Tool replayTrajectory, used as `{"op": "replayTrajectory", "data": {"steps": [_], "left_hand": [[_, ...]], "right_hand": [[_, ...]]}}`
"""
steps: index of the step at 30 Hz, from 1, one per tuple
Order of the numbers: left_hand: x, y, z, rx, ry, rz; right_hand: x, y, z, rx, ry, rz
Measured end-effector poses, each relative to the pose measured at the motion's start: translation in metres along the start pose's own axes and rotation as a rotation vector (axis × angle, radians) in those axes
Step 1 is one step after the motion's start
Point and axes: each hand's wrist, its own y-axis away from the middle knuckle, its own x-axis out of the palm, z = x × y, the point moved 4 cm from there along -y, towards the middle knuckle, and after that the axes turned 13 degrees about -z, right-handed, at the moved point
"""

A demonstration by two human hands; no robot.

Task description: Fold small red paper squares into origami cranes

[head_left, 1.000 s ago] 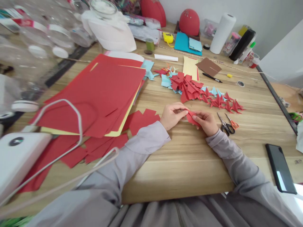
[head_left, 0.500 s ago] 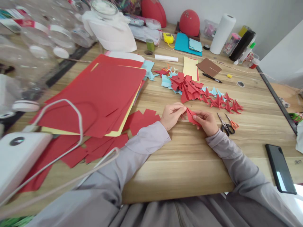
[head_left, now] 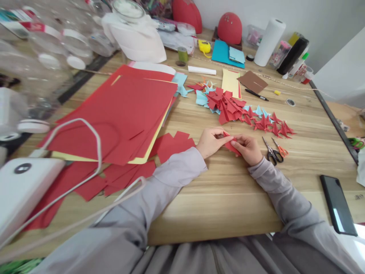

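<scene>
l hand (head_left: 210,144) and r hand (head_left: 251,149) are both pinched closed on one folded red paper (head_left: 234,148), held btwn them over the table (head_left: 225,205). black scissors (head_left: 270,151) lie near r hand; farther, a red + blue paper heap (head_left: 227,105); at l side, big red sheets (head_left: 128,110).

You have one small, red, folded piece of paper (head_left: 233,148) at about twelve o'clock from your body, pinched between the fingers of your left hand (head_left: 210,142) and your right hand (head_left: 248,149). It slants, its long direction running from eleven o'clock down to roughly five. A narrow red tip shows past your left thumb at the eleven o'clock end; the wider, plain red part shows below both thumbs, toward five o'clock. Your fingers cover its middle and part of its edges, so you cannot tell its full outline or count its layers.
</scene>
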Motion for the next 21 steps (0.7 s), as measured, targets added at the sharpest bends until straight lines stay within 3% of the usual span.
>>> {"op": "replayTrajectory", "data": {"steps": [9,15,18,21], "left_hand": [[-0.002,0.001,-0.008,-0.112,0.130,0.011],[0.000,0.000,0.007,-0.348,0.292,-0.037],[0.002,0.000,0.005,-0.311,0.296,0.000],[0.002,0.001,-0.002,-0.188,0.188,0.035]], "right_hand": [[0.001,0.000,0.000,0.029,0.008,-0.004],[0.001,0.001,0.001,0.035,0.007,-0.021],[0.000,0.001,0.001,0.017,0.011,-0.029],[0.000,0.000,0.000,0.012,0.010,-0.017]]}}
